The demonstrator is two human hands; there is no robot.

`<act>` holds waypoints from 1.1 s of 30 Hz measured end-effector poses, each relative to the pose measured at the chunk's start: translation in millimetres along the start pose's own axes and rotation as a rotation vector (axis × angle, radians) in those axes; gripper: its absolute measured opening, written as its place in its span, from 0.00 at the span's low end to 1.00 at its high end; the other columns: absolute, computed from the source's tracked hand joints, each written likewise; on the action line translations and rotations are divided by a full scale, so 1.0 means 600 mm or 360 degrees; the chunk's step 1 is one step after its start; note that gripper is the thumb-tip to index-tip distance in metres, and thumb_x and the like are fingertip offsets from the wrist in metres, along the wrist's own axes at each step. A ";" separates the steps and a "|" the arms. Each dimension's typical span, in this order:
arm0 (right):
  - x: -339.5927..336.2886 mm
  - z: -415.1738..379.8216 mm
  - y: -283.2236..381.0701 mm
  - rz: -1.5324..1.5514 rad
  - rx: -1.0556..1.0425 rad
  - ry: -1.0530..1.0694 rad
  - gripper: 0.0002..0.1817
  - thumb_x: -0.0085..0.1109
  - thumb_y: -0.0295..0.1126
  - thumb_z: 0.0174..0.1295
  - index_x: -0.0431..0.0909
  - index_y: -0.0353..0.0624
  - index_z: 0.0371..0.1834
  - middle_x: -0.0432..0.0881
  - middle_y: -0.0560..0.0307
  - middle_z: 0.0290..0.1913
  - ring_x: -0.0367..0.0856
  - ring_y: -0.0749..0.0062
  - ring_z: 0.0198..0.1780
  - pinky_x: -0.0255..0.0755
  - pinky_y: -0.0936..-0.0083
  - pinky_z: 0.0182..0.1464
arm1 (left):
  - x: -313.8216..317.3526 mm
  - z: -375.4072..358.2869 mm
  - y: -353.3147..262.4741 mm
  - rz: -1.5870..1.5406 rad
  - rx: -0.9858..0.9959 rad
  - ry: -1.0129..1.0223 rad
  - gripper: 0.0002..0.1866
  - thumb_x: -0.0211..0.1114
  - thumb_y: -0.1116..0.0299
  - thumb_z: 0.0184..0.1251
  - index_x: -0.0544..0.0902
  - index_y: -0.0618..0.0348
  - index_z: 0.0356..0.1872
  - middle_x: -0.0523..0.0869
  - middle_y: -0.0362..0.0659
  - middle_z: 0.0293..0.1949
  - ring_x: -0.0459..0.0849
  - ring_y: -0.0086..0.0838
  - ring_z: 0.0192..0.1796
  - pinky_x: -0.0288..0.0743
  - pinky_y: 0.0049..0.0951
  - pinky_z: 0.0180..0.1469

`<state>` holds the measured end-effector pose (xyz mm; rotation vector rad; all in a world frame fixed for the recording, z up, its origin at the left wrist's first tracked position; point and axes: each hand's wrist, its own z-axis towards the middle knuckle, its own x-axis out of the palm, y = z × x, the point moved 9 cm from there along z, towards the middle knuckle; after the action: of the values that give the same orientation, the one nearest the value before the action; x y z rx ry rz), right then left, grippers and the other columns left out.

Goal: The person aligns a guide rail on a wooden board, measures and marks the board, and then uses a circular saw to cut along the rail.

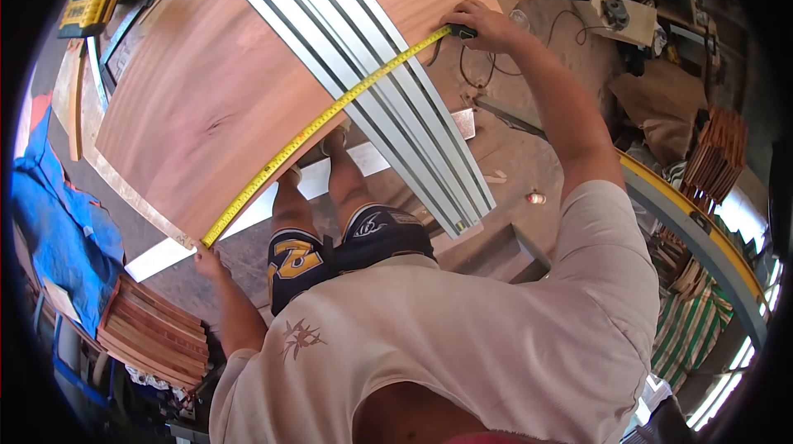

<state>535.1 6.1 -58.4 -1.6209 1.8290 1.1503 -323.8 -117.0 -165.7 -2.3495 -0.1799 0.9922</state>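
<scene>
Tape measure (pixel 347 97) lies along near edge of wood panel (pixel 190 89), blade out. Right hand (pixel 483 24) grasps its case at panel's right end. Left hand (pixel 211 262), fingers curled, sits at panel's near-left corner by blade's tip; cannot tell what it grips. Metal strips (pixel 405 130) cross panel beneath blade, overhanging near edge.
</scene>
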 end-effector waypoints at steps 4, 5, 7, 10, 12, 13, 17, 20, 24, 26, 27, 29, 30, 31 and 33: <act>0.004 0.002 0.001 -0.0165 0.0005 -0.0108 0.33 0.68 0.29 0.49 0.75 0.69 0.61 0.72 0.62 0.59 0.66 0.66 0.67 0.76 0.64 0.60 | -0.012 0.002 0.002 0.0143 -0.0081 0.0079 0.15 0.62 0.55 0.70 0.78 0.56 0.45 0.81 0.37 0.38 0.77 0.23 0.43 0.69 0.28 0.41; 0.004 0.001 0.003 -0.0162 0.0010 -0.0113 0.33 0.68 0.29 0.49 0.75 0.69 0.61 0.72 0.62 0.59 0.66 0.66 0.67 0.76 0.64 0.60 | -0.014 0.003 0.007 0.0165 -0.0099 0.0078 0.14 0.60 0.57 0.71 0.77 0.55 0.48 0.81 0.36 0.40 0.77 0.24 0.44 0.70 0.29 0.43; -0.004 -0.003 0.010 -0.0079 -0.0011 -0.0127 0.29 0.67 0.29 0.52 0.77 0.65 0.60 0.72 0.60 0.59 0.69 0.63 0.65 0.74 0.64 0.60 | -0.005 0.002 0.008 0.0188 -0.0113 0.0097 0.13 0.59 0.60 0.72 0.77 0.54 0.51 0.81 0.36 0.42 0.77 0.24 0.45 0.70 0.30 0.45; -0.004 -0.003 0.009 -0.0089 -0.0014 -0.0125 0.28 0.67 0.31 0.53 0.77 0.65 0.59 0.72 0.58 0.60 0.68 0.62 0.65 0.74 0.63 0.60 | -0.010 0.004 0.006 0.0231 -0.0153 0.0101 0.15 0.57 0.63 0.73 0.75 0.54 0.56 0.81 0.37 0.42 0.77 0.24 0.44 0.72 0.29 0.45; 0.004 0.003 0.003 -0.0137 -0.0035 -0.0151 0.28 0.67 0.33 0.54 0.76 0.68 0.60 0.72 0.61 0.59 0.67 0.65 0.67 0.75 0.62 0.59 | -0.005 0.001 0.003 0.0263 -0.0209 0.0153 0.15 0.57 0.65 0.73 0.75 0.54 0.58 0.81 0.37 0.41 0.76 0.23 0.43 0.73 0.29 0.44; 0.007 0.003 0.000 -0.0187 -0.0059 -0.0170 0.28 0.67 0.34 0.54 0.75 0.72 0.60 0.72 0.64 0.59 0.66 0.67 0.68 0.76 0.61 0.58 | -0.003 -0.003 0.000 0.0261 -0.0202 0.0156 0.15 0.57 0.65 0.73 0.75 0.54 0.58 0.81 0.37 0.41 0.76 0.23 0.43 0.73 0.29 0.44; 0.010 0.002 -0.002 -0.0144 -0.0030 -0.0146 0.27 0.67 0.35 0.55 0.75 0.72 0.60 0.72 0.64 0.58 0.66 0.67 0.68 0.76 0.60 0.58 | -0.007 -0.005 -0.003 0.0242 -0.0198 0.0180 0.16 0.57 0.65 0.73 0.75 0.56 0.58 0.81 0.37 0.40 0.77 0.23 0.41 0.73 0.27 0.42; 0.007 0.001 0.004 -0.0166 -0.0059 -0.0162 0.26 0.67 0.36 0.55 0.76 0.71 0.59 0.73 0.63 0.57 0.66 0.67 0.67 0.76 0.61 0.57 | -0.007 -0.012 -0.009 0.0233 -0.0175 0.0167 0.15 0.56 0.65 0.73 0.76 0.57 0.57 0.81 0.37 0.38 0.77 0.22 0.39 0.73 0.27 0.41; -0.008 -0.004 0.011 -0.0067 -0.0057 -0.0133 0.25 0.67 0.36 0.55 0.77 0.65 0.59 0.74 0.60 0.56 0.68 0.64 0.65 0.74 0.61 0.57 | -0.004 -0.017 -0.019 0.0364 -0.0114 0.0125 0.13 0.54 0.67 0.73 0.78 0.58 0.53 0.80 0.37 0.35 0.77 0.20 0.35 0.72 0.26 0.36; -0.011 -0.007 0.022 -0.0059 -0.0125 -0.0086 0.26 0.67 0.35 0.53 0.78 0.62 0.58 0.75 0.58 0.54 0.69 0.62 0.63 0.74 0.62 0.58 | -0.016 0.012 -0.010 0.0454 -0.0099 0.0142 0.13 0.54 0.67 0.74 0.78 0.58 0.54 0.80 0.38 0.38 0.77 0.22 0.36 0.72 0.24 0.35; -0.011 -0.009 0.028 -0.0045 -0.0172 -0.0068 0.26 0.67 0.34 0.52 0.78 0.60 0.58 0.76 0.57 0.53 0.70 0.61 0.61 0.73 0.63 0.58 | -0.021 0.031 -0.003 0.0560 -0.0088 0.0190 0.13 0.53 0.67 0.74 0.78 0.58 0.54 0.80 0.40 0.41 0.78 0.23 0.38 0.72 0.23 0.34; -0.022 -0.017 0.060 0.0062 -0.0248 -0.0034 0.29 0.66 0.33 0.51 0.76 0.58 0.61 0.77 0.54 0.51 0.73 0.58 0.58 0.73 0.63 0.58 | -0.047 0.069 0.007 0.0414 0.0018 0.0068 0.13 0.53 0.67 0.74 0.78 0.58 0.53 0.80 0.39 0.40 0.77 0.23 0.36 0.70 0.22 0.31; -0.029 -0.023 0.082 0.0064 -0.0282 -0.0049 0.29 0.66 0.33 0.51 0.76 0.58 0.61 0.77 0.54 0.51 0.73 0.58 0.58 0.73 0.63 0.58 | -0.059 0.083 -0.005 0.0290 0.0116 0.0001 0.12 0.52 0.67 0.74 0.79 0.57 0.51 0.80 0.39 0.39 0.77 0.22 0.34 0.68 0.21 0.29; -0.032 -0.028 0.093 0.0175 -0.0204 -0.0004 0.31 0.66 0.30 0.51 0.74 0.55 0.63 0.78 0.52 0.52 0.73 0.56 0.58 0.72 0.63 0.59 | -0.062 0.077 -0.031 0.0272 0.0121 -0.0029 0.12 0.52 0.67 0.74 0.79 0.57 0.51 0.80 0.39 0.39 0.77 0.22 0.34 0.68 0.21 0.29; -0.032 -0.030 0.136 0.0274 -0.0167 0.0049 0.33 0.65 0.28 0.52 0.71 0.51 0.66 0.78 0.50 0.53 0.73 0.54 0.58 0.71 0.62 0.61 | -0.072 0.053 -0.091 0.0073 0.0294 -0.0208 0.13 0.50 0.65 0.74 0.79 0.57 0.51 0.80 0.39 0.40 0.77 0.22 0.37 0.69 0.22 0.31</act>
<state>464.6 0.4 -9.6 -1.5698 1.9908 1.3218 -371.5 -71.8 -126.1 -2.1319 -0.0815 1.1354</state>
